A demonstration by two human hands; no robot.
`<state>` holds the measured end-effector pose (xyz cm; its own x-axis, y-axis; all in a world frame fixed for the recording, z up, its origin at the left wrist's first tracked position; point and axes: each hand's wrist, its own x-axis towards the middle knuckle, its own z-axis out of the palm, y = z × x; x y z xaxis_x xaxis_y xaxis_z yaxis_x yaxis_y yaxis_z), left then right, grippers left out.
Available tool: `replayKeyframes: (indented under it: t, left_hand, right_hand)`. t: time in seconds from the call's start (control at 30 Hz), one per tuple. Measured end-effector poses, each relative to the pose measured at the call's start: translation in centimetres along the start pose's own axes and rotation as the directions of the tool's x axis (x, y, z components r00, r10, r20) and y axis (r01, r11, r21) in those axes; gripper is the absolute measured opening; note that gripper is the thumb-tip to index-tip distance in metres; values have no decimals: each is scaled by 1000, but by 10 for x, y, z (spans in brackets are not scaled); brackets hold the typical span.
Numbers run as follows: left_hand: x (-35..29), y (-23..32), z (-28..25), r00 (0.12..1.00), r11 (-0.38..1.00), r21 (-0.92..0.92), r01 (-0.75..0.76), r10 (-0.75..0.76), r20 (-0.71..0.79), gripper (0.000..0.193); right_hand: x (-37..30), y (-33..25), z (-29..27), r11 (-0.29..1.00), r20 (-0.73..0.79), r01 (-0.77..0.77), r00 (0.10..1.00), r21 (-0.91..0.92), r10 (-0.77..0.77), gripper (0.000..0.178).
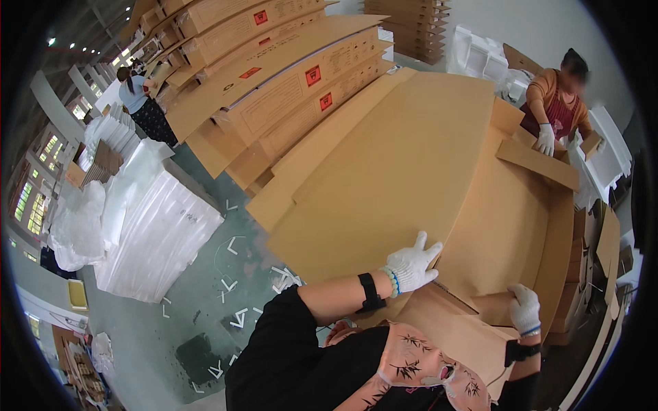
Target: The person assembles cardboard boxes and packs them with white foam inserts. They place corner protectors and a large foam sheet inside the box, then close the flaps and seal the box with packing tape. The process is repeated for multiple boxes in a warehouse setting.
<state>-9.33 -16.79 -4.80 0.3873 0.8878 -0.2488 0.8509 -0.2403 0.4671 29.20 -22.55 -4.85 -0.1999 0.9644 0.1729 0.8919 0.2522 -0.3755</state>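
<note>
A large open cardboard box [510, 205] lies before me, its wide brown flap [384, 164] folded out to the left. My left hand [413, 264], in a white knit glove, rests on the near edge of that flap with fingers apart. At the box's near right corner my right hand [525, 309], also gloved, is closed round a short end flap [493, 306]. At the far end a co-worker's gloved hand [545, 140] is by another end flap [538, 164], which is folded inward.
Stacked printed cartons [288, 89] rise at the far left of the box. A plastic-wrapped white pile [161, 226] stands on the left floor, with white scraps [238, 318] strewn nearby. White foam pieces [606, 154] lean beside the co-worker [558, 99]. Another person [140, 103] stands farther back.
</note>
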Motion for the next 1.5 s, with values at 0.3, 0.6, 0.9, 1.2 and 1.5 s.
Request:
replayKeyframes:
  t: [0.3,0.6,0.9,1.2,1.5]
  left_hand:
    - [10,9,3,938,929,139,-344,345,12,24]
    - [-3,26,-3,930,785,518,-339,364,57,24]
    - [-9,49,3,960,747,621,-238,278,33,23]
    - [-14,57,13,950,763,601,-239,312,-18,25]
    - [-15,60,21,968,791,589,-165,244,-58,24]
  right_hand:
    - [-147,154,-30,851,121,311,950,-423,-287,11]
    - [-108,75,-42,946,-10,-226,973,-233,230,48]
    - [-290,166,-169,286,-874,-931,325,-227,362,46]
    - [-406,232,-209,-242,-681,-902,74,-358,728,36]
    - [-333,180,-253,594,-925,-801,280,-78,256,25]
